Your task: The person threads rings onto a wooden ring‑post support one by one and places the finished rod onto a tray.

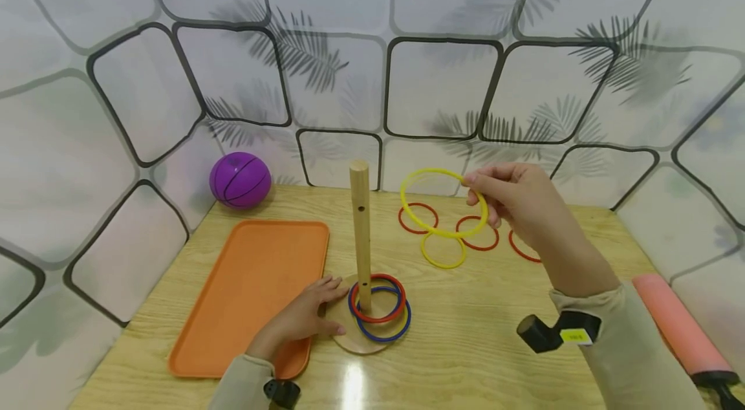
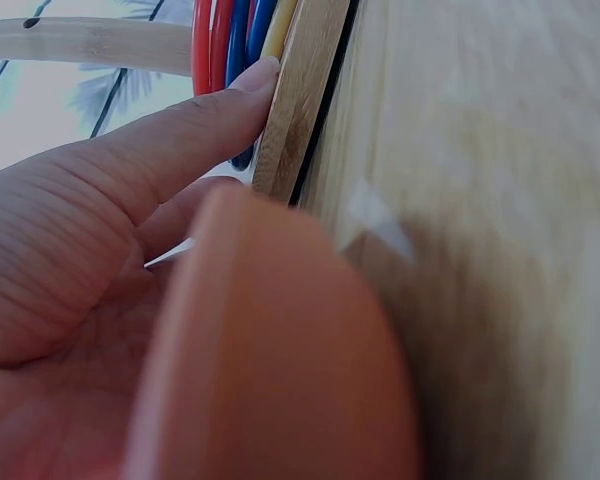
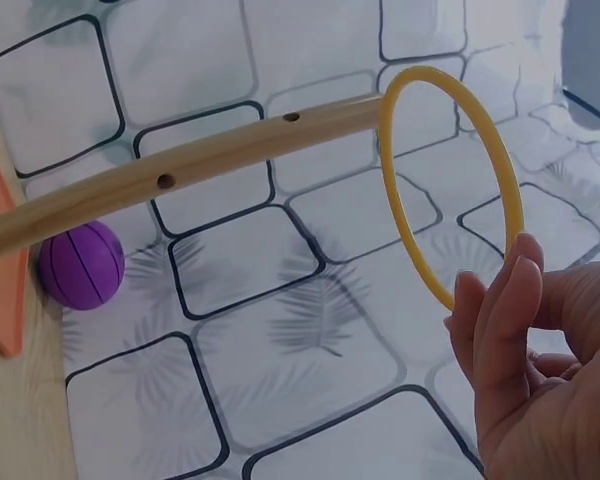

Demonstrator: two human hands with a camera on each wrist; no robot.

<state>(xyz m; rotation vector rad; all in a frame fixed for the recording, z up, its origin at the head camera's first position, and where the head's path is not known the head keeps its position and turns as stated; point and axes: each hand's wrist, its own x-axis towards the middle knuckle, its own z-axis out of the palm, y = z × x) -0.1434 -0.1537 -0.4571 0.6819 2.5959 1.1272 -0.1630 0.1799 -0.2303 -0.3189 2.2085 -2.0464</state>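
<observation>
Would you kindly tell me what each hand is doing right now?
Left hand: open, touching the round wooden base.
Right hand: closed, holding a yellow ring.

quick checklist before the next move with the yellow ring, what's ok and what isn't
1. Yellow ring held securely: ok, as far as shows; the right hand pinches its edge.
2. Post upright, top uncovered: ok.
3. Left hand on the base: ok, it touches the edge beside the post.
4. Ring over the post's top: not ok; in the head view it is off to the right.
5. Left hand clear of the stacked rings: cannot tell; the left wrist view shows them very close.
</observation>
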